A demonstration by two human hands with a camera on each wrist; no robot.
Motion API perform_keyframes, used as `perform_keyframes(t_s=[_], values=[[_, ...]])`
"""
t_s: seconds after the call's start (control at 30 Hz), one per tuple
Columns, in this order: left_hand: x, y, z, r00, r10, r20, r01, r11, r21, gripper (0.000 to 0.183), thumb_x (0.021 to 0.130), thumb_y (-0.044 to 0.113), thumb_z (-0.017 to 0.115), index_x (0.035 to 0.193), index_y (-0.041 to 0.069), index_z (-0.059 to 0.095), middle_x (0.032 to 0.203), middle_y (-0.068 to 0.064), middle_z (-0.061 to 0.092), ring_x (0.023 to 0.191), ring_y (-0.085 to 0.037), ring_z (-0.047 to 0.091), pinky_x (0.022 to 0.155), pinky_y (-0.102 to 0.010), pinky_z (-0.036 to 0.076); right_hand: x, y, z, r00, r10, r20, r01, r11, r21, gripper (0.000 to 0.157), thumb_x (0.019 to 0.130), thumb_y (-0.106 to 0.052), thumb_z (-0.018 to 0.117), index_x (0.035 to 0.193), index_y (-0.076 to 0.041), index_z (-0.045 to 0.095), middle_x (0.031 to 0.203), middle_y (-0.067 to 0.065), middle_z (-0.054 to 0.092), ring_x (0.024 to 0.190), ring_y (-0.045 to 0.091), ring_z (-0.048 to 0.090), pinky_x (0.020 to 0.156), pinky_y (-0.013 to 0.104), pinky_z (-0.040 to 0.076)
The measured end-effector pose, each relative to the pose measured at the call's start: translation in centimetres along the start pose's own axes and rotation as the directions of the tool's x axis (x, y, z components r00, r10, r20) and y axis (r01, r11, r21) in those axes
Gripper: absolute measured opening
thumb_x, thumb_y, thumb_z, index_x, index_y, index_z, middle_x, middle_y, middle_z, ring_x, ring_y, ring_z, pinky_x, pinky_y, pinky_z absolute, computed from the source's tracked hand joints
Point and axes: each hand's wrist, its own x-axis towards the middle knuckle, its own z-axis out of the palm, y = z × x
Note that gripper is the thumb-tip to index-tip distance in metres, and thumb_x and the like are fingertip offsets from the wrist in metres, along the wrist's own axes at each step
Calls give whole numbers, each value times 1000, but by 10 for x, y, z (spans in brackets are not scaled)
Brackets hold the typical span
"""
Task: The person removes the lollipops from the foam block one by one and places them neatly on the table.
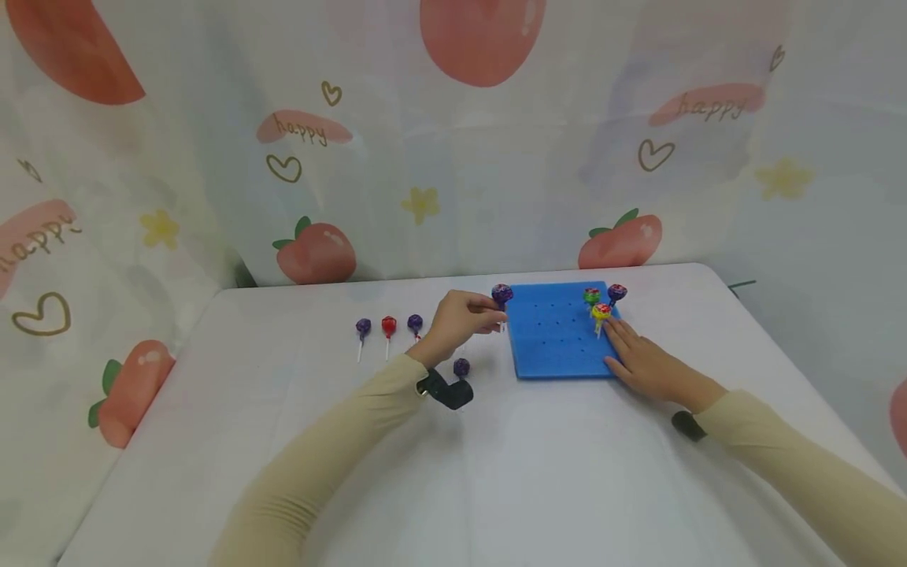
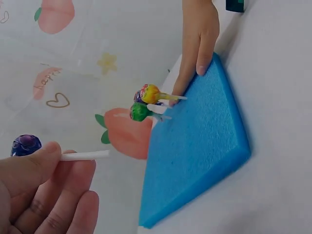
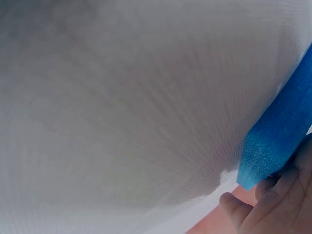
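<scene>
My left hand (image 1: pixel 457 319) pinches the white stick of a purple-wrapped lollipop (image 1: pixel 501 294) between thumb and fingers, just left of a blue foam board (image 1: pixel 560 364) dotted with small holes. In the left wrist view, the bare end of that lollipop stick (image 2: pixel 87 155) points toward the board. Three lollipops stand in the board near its right side: a green one (image 1: pixel 591 296), a yellow one (image 1: pixel 601 312) and a dark purple one (image 1: pixel 617 292). With fingers extended, my right hand (image 1: pixel 646 368) rests along the board's right edge.
To the left, a purple lollipop (image 1: pixel 364 325), a red one (image 1: pixel 389 324) and another purple one (image 1: pixel 415 322) lie in a row on the white table (image 1: pixel 425 488). One more purple lollipop (image 1: pixel 461 367) lies close to my left wrist. A patterned curtain (image 1: pixel 460 173) hangs behind.
</scene>
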Motion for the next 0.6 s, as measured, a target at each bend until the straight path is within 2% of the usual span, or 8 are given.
perform_keyframes(t_s=[0.13,0.27,0.4,0.6], values=[[-19,-7,-21,997,-70,-29,71,997,39,22,85,17,70,101,3,69,97,-14,73,79,-16,70,77,-26,57,0,-2,-1,1000,5,9,-5,1000,-7,71,99,-35,41,144,12,14,152,31,11,140,48,11,110,62,18],[-34,-18,-35,990,-114,-86,119,991,57,22,83,18,71,100,3,70,95,-13,73,75,-15,71,76,-27,57,0,-4,-2,1000,3,7,-3,1000,-3,70,98,-35,42,144,12,15,152,32,12,140,48,12,110,62,19],[-44,-32,-42,981,-147,-129,156,986,63,20,82,17,73,96,3,70,91,-12,73,72,-16,71,72,-27,57,-1,-3,-2,1000,-1,2,1,1000,5,71,98,-35,42,144,12,15,152,32,12,140,48,11,110,63,18],[-54,-56,-44,973,-191,-128,198,979,46,20,81,12,73,96,0,70,90,-14,73,66,-12,68,68,-27,58,-1,-2,-2,1000,5,11,-5,1000,7,72,98,-36,41,145,11,13,153,31,10,141,48,10,110,63,17]])
